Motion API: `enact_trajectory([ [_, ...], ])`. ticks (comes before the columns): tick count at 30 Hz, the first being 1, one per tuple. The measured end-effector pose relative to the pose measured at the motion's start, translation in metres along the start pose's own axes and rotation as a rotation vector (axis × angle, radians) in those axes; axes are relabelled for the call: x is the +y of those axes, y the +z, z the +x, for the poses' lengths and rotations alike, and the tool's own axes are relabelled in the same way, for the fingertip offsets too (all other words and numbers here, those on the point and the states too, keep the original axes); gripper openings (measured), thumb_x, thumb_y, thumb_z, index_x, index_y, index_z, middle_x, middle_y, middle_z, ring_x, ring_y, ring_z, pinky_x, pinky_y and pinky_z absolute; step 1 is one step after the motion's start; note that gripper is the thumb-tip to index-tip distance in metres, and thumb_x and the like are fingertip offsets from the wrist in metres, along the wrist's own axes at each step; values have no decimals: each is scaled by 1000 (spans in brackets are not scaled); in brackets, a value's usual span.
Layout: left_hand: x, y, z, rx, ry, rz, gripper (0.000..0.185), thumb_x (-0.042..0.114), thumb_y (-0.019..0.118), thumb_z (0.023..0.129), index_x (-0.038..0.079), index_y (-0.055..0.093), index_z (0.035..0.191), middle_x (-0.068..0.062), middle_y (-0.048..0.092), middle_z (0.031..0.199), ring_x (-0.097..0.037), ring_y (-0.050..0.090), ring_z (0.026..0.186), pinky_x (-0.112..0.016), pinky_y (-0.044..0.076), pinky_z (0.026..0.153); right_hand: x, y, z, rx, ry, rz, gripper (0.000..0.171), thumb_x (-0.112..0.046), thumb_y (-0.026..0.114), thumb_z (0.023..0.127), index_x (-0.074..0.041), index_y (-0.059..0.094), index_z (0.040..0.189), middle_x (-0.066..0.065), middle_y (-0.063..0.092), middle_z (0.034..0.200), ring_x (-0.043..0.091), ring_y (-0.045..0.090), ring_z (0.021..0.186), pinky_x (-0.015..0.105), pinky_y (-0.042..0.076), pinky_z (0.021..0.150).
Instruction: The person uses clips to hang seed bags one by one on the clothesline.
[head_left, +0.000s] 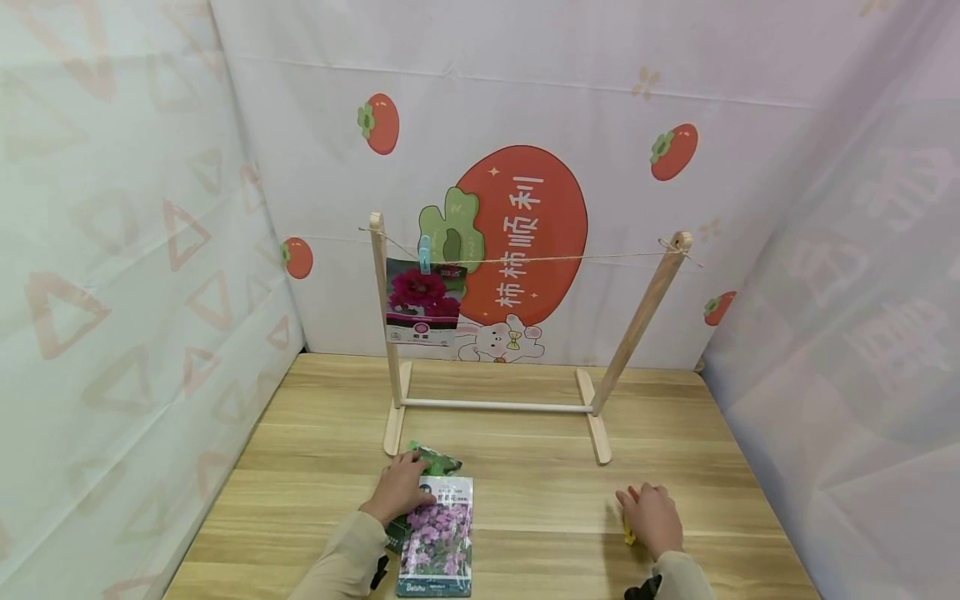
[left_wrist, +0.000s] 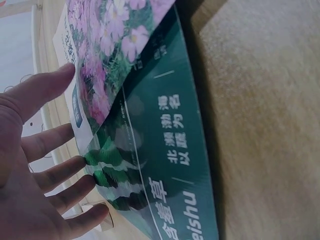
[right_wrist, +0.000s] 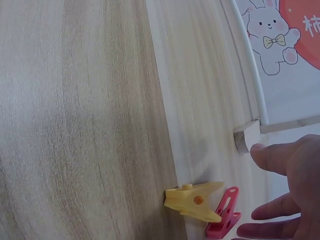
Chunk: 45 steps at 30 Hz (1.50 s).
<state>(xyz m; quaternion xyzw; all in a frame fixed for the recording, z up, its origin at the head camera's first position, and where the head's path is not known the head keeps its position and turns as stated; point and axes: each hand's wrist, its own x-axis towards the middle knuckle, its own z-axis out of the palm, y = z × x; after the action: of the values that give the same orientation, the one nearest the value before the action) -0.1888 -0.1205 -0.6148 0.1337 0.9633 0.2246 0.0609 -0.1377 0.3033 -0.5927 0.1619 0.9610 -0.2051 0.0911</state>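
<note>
Hands rest on a wooden table point(head_left: 525, 500), seen from above and behind. Nearest the viewer, a seed packet point(head_left: 438, 537) with pink flowers lies flat at the table's front edge, overlapping a dark green packet point(head_left: 435, 461) beneath it. The left hand point(head_left: 397, 487) lies on the top left corner of the pink packet, fingers straight and spread, holding nothing; the left wrist view shows the fingers point(left_wrist: 55, 175) reaching the packets' edge. To the right, well apart from the packets, the right hand point(head_left: 651, 517) lies palm down with fingers relaxed, not gripping. Just beside it lie a yellow clothespin point(right_wrist: 194, 201) and a pink clothespin point(right_wrist: 225, 214), touching each other; the fingertips point(right_wrist: 265, 215) are near the pink one but apart from it. Farther back stands a wooden drying rack point(head_left: 393, 350) with a string point(head_left: 555, 259) stretched between its two posts. A blue clothespin point(head_left: 425, 252) pins a red-flower seed packet point(head_left: 422, 304) to the string near the left post. Behind hangs a cloth backdrop point(head_left: 540, 225) printed with persimmons and a rabbit.
</note>
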Motion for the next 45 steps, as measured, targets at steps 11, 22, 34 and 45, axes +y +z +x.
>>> enact_trajectory([
  [11,-4,4,2,21,7,-19,37,24,87,70,8,68,98,-21,57,125,-44,50,117,-62,44,90,4,3,3,1,71,-19,38,-26,58,95,12,62,93,24,51,87,31,51,72,39,45,59],
  [22,-16,7,7,57,34,-19,25,24,85,73,17,66,88,-13,61,108,-34,54,99,-56,46,82,8,5,15,45,69,16,32,-24,58,95,5,65,86,17,59,80,24,54,68,36,46,58],
  [34,-18,-17,5,-18,0,-328,13,15,77,82,15,68,92,-3,65,91,-16,56,76,-35,46,64,9,9,24,80,66,-2,33,-24,64,92,8,67,87,20,63,82,24,58,67,40,51,59],
  [45,-26,-11,7,-52,-132,-711,29,6,76,82,-3,67,107,-13,62,91,-15,51,77,-27,49,63,7,9,26,79,93,20,34,-28,65,92,-3,62,68,13,56,75,21,51,62,33,41,52],
])
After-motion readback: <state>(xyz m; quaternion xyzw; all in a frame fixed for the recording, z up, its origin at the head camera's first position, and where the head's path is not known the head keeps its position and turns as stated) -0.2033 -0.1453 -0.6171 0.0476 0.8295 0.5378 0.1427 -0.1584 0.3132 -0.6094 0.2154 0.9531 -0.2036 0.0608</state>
